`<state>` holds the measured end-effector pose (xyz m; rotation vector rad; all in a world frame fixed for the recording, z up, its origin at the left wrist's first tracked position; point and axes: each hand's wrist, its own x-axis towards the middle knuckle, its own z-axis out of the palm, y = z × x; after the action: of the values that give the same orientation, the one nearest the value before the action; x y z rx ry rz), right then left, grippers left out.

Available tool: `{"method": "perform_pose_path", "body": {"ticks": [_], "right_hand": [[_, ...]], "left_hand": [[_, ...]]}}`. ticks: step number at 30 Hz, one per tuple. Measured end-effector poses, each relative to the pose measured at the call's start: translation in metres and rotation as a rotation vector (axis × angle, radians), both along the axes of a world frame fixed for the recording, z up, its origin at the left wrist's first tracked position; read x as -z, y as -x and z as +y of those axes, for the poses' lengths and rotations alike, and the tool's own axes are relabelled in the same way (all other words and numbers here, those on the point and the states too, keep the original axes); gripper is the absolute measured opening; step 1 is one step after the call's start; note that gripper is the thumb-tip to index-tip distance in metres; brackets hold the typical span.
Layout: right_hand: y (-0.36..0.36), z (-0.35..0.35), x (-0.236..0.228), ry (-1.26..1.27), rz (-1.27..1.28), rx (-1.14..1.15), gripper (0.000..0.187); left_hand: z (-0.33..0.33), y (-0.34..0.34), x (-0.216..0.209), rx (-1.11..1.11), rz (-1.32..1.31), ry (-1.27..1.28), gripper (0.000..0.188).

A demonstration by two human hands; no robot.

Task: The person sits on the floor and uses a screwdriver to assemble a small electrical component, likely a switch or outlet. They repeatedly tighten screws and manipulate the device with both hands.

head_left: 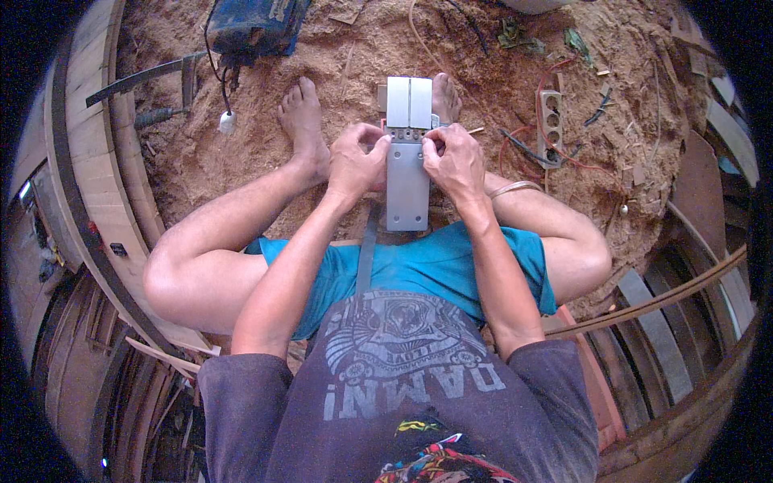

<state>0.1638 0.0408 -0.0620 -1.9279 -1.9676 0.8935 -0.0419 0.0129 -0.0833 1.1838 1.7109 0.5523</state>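
An upturned electric hand planer lies between my legs, its metal sole facing up. Its long grey rear plate (408,193) has screws near the corners, and the bright front plate (409,101) carries a groove down its middle. Between the plates a cutter drum (408,135) shows a row of small bolts. My left hand (356,167) is closed at the drum's left end, thumb and fingers pinched together. At the right end my right hand (456,163) pinches with curled fingers. Whether either holds a small part there is too fine to tell. The planer's underside is hidden.
Sawdust (346,72) covers the ground around my bare feet. A dirty blue machine (254,28) with a cord and white plug (228,122) lies far left. A socket strip (551,121) with red wires is at right. Wooden boards (88,105) line the left; planks lie at lower right.
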Motion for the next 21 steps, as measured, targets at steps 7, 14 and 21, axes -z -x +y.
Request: {"method": "perform_pose_path", "body": {"ticks": [7,14,21], "right_hand": [[0.000,-0.001,-0.003,0.011,-0.036,-0.024,0.013],[0.017,0.004,-0.013,0.079,-0.079,0.059,0.025],[0.018,0.005,-0.015,0.141,-0.144,0.040,0.029]], "left_hand": [[-0.009,0.000,0.027,-0.281,-0.322,0.267,0.040],[0.000,0.009,0.030,-0.265,-0.409,0.403,0.042],[-0.011,0.004,0.033,-0.293,-0.448,0.345,0.041]]}}
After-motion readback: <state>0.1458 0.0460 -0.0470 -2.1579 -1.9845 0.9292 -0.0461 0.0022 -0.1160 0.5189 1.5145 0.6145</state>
